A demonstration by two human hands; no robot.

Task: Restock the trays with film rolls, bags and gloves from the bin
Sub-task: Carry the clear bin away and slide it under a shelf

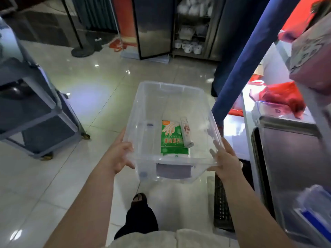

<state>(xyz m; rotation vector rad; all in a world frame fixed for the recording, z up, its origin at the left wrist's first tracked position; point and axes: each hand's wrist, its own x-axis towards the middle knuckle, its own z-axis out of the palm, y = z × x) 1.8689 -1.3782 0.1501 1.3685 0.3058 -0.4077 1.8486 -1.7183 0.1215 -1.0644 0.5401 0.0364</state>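
I hold a clear plastic bin [143, 108] in the air over the tiled floor. My left hand [119, 155] grips its near left rim and my right hand [225, 161] grips its near right rim. On the bin's bottom lies a flat green pack of gloves [172, 140]. A boxed white film roll [186, 131] rests beside it, partly over the pack's right edge. Dark metal trays [290, 151] lie on the counter to my right, with a clear tray [311, 212] nearer me.
A grey trolley [35, 111] stands on the left. A blue cloth [238, 68] hangs beside the counter on the right, which carries red bags [283, 97]. A black crate [222, 208] sits on the floor by my right leg. An open steel cabinet [154, 27] stands ahead.
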